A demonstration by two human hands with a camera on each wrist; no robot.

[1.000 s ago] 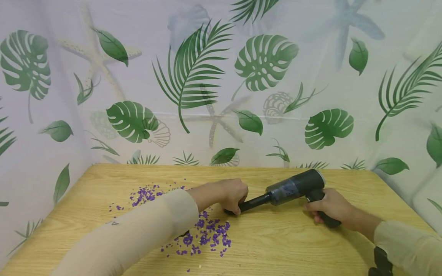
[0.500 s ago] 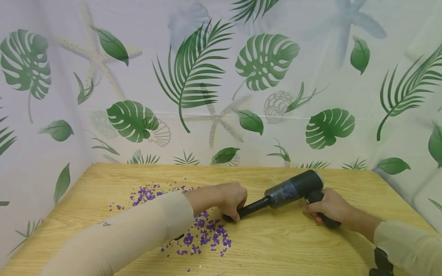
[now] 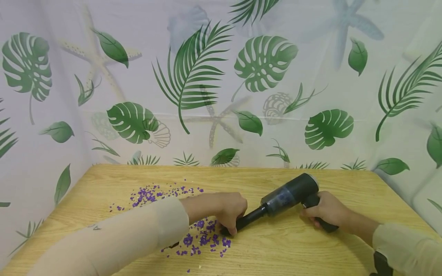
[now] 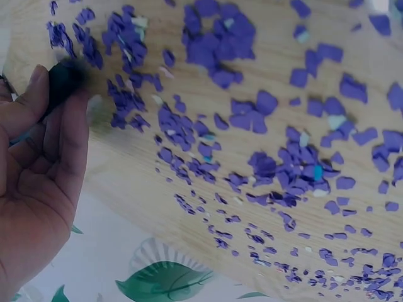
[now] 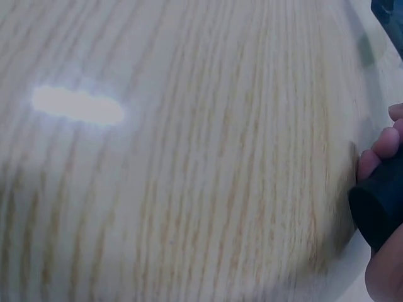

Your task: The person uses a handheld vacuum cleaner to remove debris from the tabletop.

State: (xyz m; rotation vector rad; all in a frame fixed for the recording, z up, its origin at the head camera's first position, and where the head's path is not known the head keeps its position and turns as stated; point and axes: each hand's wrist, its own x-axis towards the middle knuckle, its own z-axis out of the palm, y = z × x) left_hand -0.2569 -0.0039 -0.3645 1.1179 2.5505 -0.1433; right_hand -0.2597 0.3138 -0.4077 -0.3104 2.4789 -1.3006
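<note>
A black handheld vacuum cleaner with a see-through dust cup slants across the table, its narrow nozzle pointing down to the left. My right hand grips its handle, whose black end shows at the edge of the right wrist view. Near the tip, my left hand holds the nozzle between thumb and fingers; in the left wrist view the dark nozzle sticks out past them. Small purple paper scraps lie right by the nozzle tip, and purple bits show inside the dust cup.
Another patch of purple scraps lies farther back on the left, partly behind the left sleeve. The wooden table ends at a leaf-print cloth at the back and sides.
The vacuum cleaner and both hands have moved; the nozzle tip has come nearer and slightly left, into the edge of the near scraps. The vacuum body has swung left and down.
</note>
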